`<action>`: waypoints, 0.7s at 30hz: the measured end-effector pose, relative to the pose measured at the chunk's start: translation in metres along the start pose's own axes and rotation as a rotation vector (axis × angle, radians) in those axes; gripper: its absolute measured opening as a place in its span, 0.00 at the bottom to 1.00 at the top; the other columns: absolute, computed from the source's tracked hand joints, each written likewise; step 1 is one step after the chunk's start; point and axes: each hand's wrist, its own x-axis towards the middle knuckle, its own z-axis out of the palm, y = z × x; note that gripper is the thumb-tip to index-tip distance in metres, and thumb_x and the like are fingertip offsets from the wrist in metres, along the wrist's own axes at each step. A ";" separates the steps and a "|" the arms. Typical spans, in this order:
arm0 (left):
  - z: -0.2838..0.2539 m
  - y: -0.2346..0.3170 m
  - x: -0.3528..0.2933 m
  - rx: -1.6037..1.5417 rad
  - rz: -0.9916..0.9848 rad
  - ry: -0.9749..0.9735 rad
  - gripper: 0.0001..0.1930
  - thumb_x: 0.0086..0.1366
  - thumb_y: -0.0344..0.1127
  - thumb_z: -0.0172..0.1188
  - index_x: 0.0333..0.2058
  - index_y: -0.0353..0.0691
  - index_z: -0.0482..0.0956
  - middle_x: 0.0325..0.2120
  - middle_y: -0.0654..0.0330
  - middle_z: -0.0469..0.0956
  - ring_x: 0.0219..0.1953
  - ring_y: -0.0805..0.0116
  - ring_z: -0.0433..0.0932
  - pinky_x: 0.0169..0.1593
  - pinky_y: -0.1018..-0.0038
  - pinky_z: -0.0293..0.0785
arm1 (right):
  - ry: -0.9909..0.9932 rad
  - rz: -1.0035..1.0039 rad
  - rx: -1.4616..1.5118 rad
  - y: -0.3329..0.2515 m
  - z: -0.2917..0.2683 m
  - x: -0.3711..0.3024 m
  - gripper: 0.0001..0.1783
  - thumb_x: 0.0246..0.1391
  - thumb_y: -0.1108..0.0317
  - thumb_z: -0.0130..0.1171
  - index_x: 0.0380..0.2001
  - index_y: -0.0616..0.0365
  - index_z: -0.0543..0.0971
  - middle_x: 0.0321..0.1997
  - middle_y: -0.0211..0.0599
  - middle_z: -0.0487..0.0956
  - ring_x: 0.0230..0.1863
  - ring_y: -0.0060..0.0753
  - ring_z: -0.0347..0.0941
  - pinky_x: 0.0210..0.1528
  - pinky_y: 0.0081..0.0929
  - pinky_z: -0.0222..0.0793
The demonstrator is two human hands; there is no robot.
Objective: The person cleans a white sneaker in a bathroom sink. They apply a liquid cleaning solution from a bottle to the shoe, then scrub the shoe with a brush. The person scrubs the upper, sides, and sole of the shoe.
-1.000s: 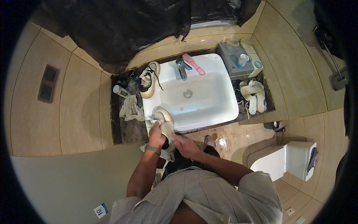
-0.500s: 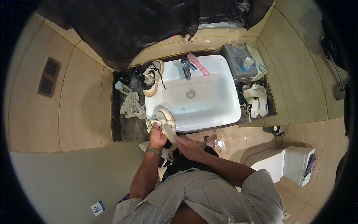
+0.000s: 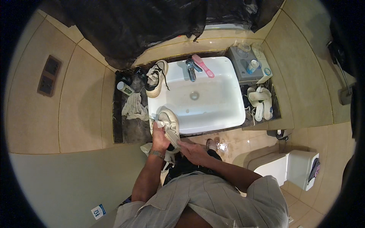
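A white and beige sneaker (image 3: 172, 118) rests over the near left rim of the white sink (image 3: 224, 123), its toe toward the bowl. My left hand (image 3: 159, 140) is closed on the sneaker's near left side, with a bit of white material by the thumb. My right hand (image 3: 193, 152) reaches in from the right, fingertips pinched at the sneaker's near end. A pale flat strip runs from those fingertips along the shoe; whether it is separate or part of the shoe I cannot make out. The matching sneaker (image 3: 155, 80) leans on the sink's far left rim, dark lace hanging inside.
A pink brush (image 3: 203, 66) lies beside the faucet (image 3: 191, 70) at the back. A crumpled white cloth (image 3: 135, 107) and a white bottle (image 3: 124, 88) stand left. On the right are a grey box (image 3: 243, 64) and white slippers (image 3: 262, 102). A toilet (image 3: 277, 169) stands at lower right.
My right hand has shifted very slightly, and the pale strip at its fingertips sits a little lower along the sneaker. The left hand keeps its hold.
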 end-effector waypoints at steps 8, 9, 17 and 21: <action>0.011 -0.003 0.003 0.060 0.047 0.008 0.31 0.78 0.60 0.43 0.64 0.40 0.69 0.59 0.54 0.76 0.60 0.57 0.76 0.66 0.58 0.71 | 0.216 0.063 -0.342 0.041 0.018 0.080 0.25 0.69 0.64 0.49 0.67 0.57 0.68 0.28 0.57 0.80 0.27 0.56 0.80 0.28 0.52 0.74; 0.001 -0.002 0.009 0.062 0.043 -0.005 0.31 0.78 0.59 0.45 0.65 0.40 0.69 0.59 0.55 0.76 0.60 0.57 0.76 0.66 0.59 0.71 | 0.222 0.048 -0.265 0.040 0.019 0.073 0.25 0.69 0.64 0.50 0.67 0.57 0.68 0.27 0.57 0.80 0.27 0.56 0.80 0.28 0.53 0.74; -0.009 -0.004 0.009 0.073 0.048 0.017 0.29 0.78 0.54 0.51 0.68 0.44 0.64 0.62 0.54 0.72 0.62 0.57 0.74 0.67 0.58 0.71 | 0.244 0.026 -0.134 0.044 0.022 -0.011 0.27 0.69 0.62 0.52 0.69 0.54 0.69 0.26 0.56 0.79 0.27 0.61 0.79 0.31 0.55 0.73; 0.003 -0.004 0.006 0.136 0.071 -0.060 0.28 0.78 0.51 0.50 0.69 0.41 0.64 0.63 0.54 0.72 0.63 0.57 0.73 0.67 0.59 0.70 | 0.347 0.176 -0.084 0.058 0.018 0.066 0.27 0.70 0.58 0.51 0.68 0.54 0.71 0.29 0.60 0.80 0.31 0.66 0.79 0.35 0.55 0.75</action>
